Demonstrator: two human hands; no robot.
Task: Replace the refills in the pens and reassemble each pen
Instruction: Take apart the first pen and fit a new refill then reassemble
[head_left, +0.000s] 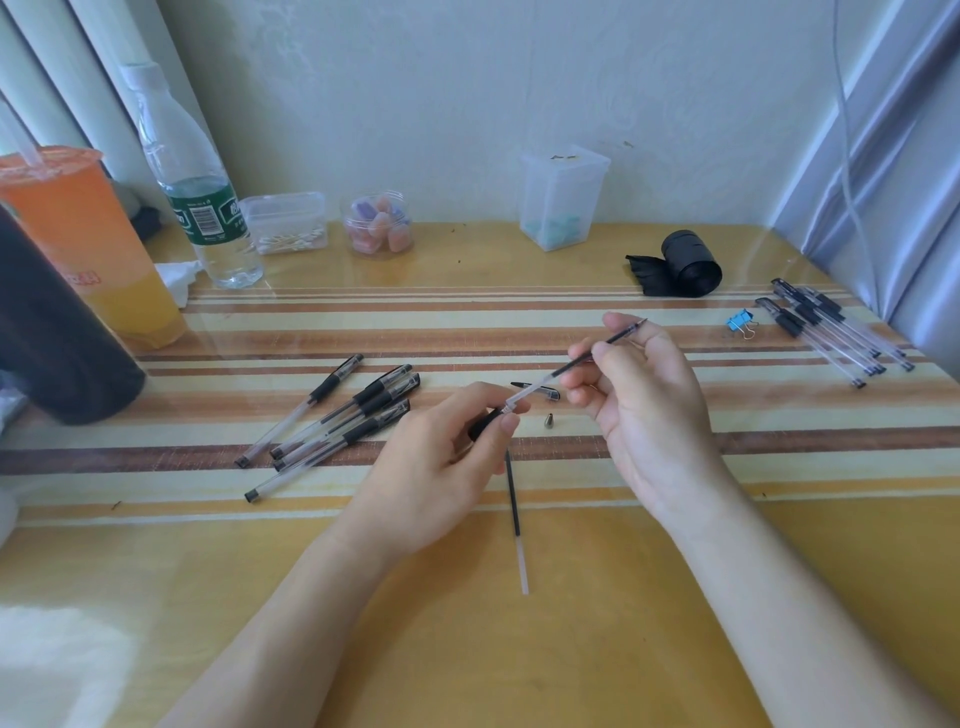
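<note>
Gripping pen barrel: left hand | pinching refill: right hand, palm up

pale textured wall behind striped yellow table w/ glossy cover (daylight glare, lower left).

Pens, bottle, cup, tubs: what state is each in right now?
Pen barrel: open, in left hand.
Refill: in right hand, partly in barrel.
Spare refill: lying loose.
Metal tip: unscrewed.
Pen cap: off.
Water bottle: capped.
Orange drink: sealed.
</note>
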